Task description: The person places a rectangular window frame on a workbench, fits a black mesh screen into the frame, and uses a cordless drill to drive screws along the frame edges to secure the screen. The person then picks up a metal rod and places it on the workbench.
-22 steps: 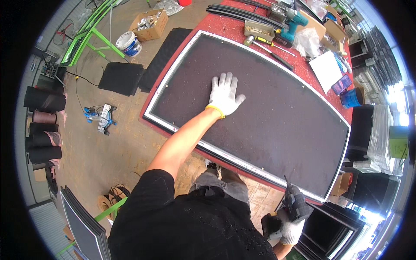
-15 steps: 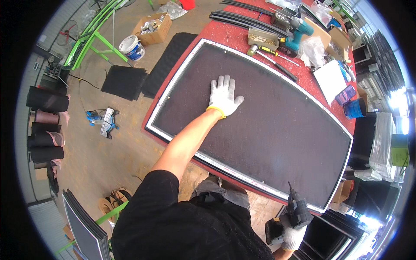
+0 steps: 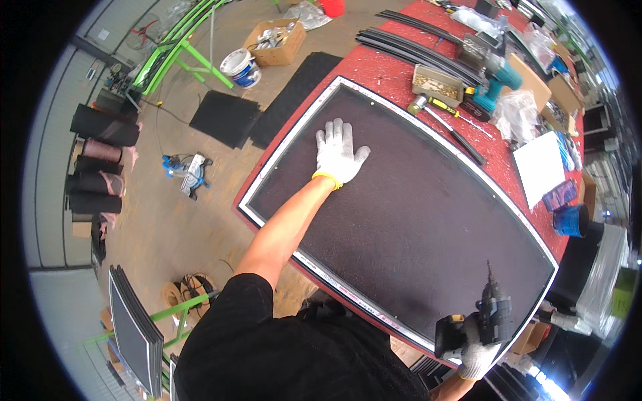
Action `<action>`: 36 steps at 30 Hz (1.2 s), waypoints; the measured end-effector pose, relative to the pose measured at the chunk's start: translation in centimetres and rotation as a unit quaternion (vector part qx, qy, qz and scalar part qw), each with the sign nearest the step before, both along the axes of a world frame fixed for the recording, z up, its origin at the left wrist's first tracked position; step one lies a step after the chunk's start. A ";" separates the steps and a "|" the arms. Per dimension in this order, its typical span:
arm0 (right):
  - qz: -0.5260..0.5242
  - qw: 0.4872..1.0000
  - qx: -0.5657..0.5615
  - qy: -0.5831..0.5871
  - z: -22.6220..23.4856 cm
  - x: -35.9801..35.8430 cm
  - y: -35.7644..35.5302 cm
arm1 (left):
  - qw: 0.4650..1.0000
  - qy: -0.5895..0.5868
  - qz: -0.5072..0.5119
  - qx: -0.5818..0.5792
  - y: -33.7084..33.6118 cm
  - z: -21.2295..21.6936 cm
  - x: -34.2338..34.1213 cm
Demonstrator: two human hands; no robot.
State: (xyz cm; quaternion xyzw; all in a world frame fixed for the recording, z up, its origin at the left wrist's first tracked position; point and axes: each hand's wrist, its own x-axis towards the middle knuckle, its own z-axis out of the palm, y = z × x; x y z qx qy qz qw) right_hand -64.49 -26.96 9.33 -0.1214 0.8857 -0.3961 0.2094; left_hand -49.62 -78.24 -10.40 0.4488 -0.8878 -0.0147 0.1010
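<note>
A large dark mesh screen panel [image 3: 414,220] with a pale frame lies across the red table [image 3: 388,57]. My left hand [image 3: 339,155], in a white knit glove with a yellow cuff, rests flat on the mesh in its left half, fingers spread. In my right hand [image 3: 478,355], also gloved, is a dark cordless drill [image 3: 495,314], its bit pointing away from me. The drill is over the panel's near right corner. Whether the bit touches the panel, I cannot tell.
Beyond the panel lie a hammer [image 3: 445,127], a screwdriver [image 3: 461,116], a tray of small fasteners [image 3: 437,85], a teal cordless drill [image 3: 495,83] and black strips [image 3: 421,53]. White paper [image 3: 538,167] and a blue cup [image 3: 570,220] sit at right. A blue miter saw [image 3: 190,172] stands on the floor.
My right hand has brought the drill forward and to the right, over the panel's near corner. My left hand stays spread on the mesh, slightly farther left on it. The whole view has shifted.
</note>
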 end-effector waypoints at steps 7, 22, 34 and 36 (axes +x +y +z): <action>0.039 0.989 -0.113 0.088 -1.4 -6.2 -4.6 | 1.000 0.012 0.018 0.000 0.2 -0.1 1.0; -0.051 0.997 -0.058 -0.005 -2.3 -0.4 -2.1 | 0.992 0.090 -0.085 0.019 -3.4 4.4 -7.8; -0.032 0.994 -0.037 0.096 4.4 9.6 -6.8 | 0.973 -0.039 -0.132 0.188 -11.7 3.7 -36.1; -0.056 0.995 -0.038 0.077 4.8 10.9 -7.6 | 0.961 -0.086 -0.089 0.248 -13.4 1.9 -39.3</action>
